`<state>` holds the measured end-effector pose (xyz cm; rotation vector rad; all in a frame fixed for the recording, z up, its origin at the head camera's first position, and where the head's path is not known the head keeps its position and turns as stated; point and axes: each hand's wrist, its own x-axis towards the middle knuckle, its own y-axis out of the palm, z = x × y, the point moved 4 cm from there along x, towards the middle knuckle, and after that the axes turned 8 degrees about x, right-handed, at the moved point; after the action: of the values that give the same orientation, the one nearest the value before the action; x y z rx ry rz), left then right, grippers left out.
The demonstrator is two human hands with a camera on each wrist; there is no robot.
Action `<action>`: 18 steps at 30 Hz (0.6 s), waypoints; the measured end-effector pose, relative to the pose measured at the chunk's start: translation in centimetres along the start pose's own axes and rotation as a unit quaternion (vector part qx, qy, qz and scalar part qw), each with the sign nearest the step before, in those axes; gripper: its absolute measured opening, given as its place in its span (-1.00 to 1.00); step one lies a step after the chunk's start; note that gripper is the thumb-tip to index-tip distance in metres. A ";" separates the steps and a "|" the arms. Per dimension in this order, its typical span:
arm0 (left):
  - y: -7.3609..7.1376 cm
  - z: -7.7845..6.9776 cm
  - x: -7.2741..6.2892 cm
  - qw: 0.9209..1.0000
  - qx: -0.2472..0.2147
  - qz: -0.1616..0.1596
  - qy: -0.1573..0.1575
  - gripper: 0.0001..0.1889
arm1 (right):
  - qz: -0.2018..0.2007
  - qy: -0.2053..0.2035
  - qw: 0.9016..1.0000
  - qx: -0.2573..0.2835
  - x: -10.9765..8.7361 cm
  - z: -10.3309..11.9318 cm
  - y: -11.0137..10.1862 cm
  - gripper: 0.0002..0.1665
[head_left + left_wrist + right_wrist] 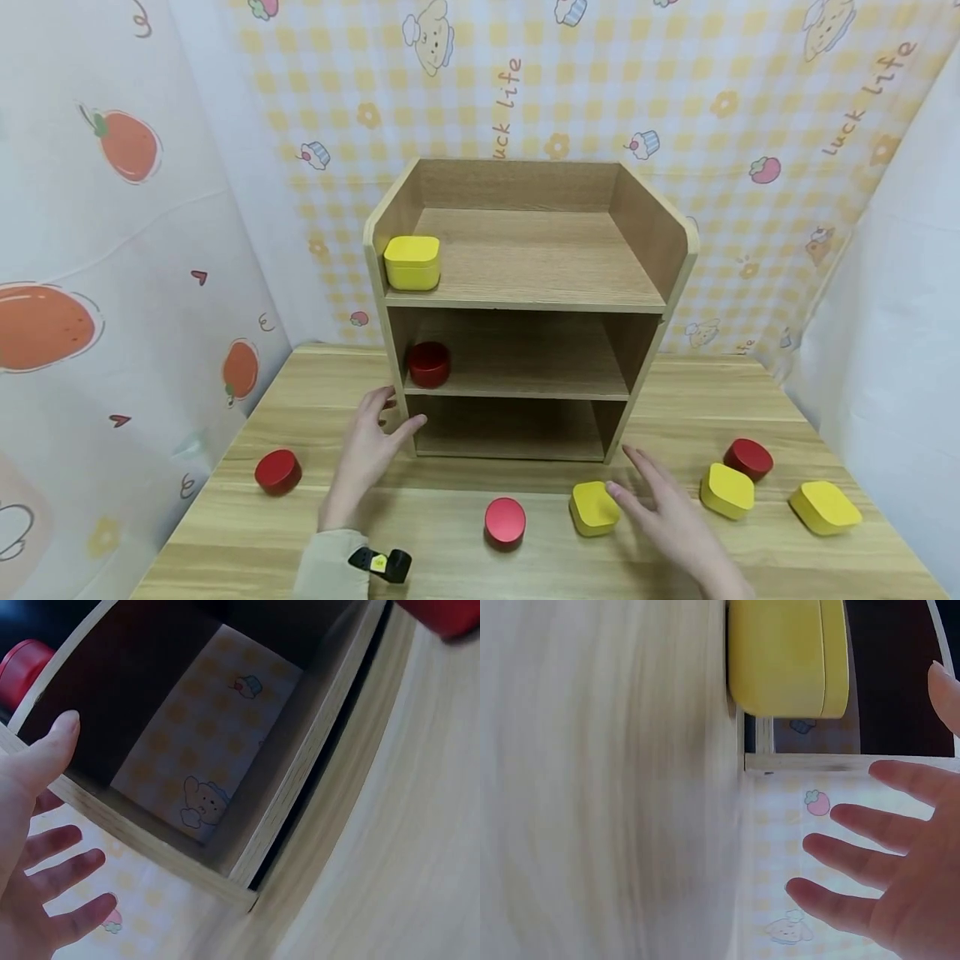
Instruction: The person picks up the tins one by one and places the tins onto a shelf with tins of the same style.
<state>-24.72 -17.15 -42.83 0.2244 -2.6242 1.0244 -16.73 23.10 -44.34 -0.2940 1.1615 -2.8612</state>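
A wooden shelf unit with three levels stands at the back of the table. My left hand is at its lower left side panel, the thumb in front of the edge and the spread fingers outside, as the left wrist view shows. My right hand is by the lower right corner, fingers apart and nothing in it. Its thumb overlaps a yellow box in the head view; that yellow box also shows in the right wrist view. On the shelves sit a yellow box at top left and a red round box at middle left.
A red round box lies at the left of the table, another red box at the front middle. On the right stand a third red box and two yellow boxes, one yellow box beside it. Printed cloth hangs around the table.
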 end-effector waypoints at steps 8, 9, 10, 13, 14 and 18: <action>0.7 0.4 -0.4 0.994 -0.090 -0.033 -0.053 -0.40 | -0.003 -0.003 0.999 0.045 -0.1 0.5 0.9 -0.14; 0.8 0.5 -0.5 0.993 -0.097 -0.032 -0.062 -0.39 | -0.003 -0.003 0.999 0.047 -0.1 0.5 1.0 -0.14; 0.8 0.5 -0.5 0.992 -0.105 -0.030 -0.070 -0.38 | -0.003 -0.002 0.999 0.050 -0.1 0.6 1.1 -0.14; 1.0 0.6 -0.6 0.988 -0.126 -0.026 -0.089 -0.38 | -0.004 -0.004 0.999 0.053 -0.1 0.6 1.4 -0.13; 1.0 0.6 -0.6 0.986 -0.133 -0.026 -0.094 -0.40 | -0.003 -0.004 0.999 0.054 -0.1 0.6 1.4 -0.13; 0.9 0.3 -0.6 0.982 -0.156 -0.022 -0.107 -0.46 | 0.008 0.000 0.998 0.059 -0.1 0.5 1.6 -0.09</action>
<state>-24.45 -16.67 -43.79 0.3330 -2.9110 0.5889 -16.54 21.62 -45.06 -0.2793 0.9859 -2.9011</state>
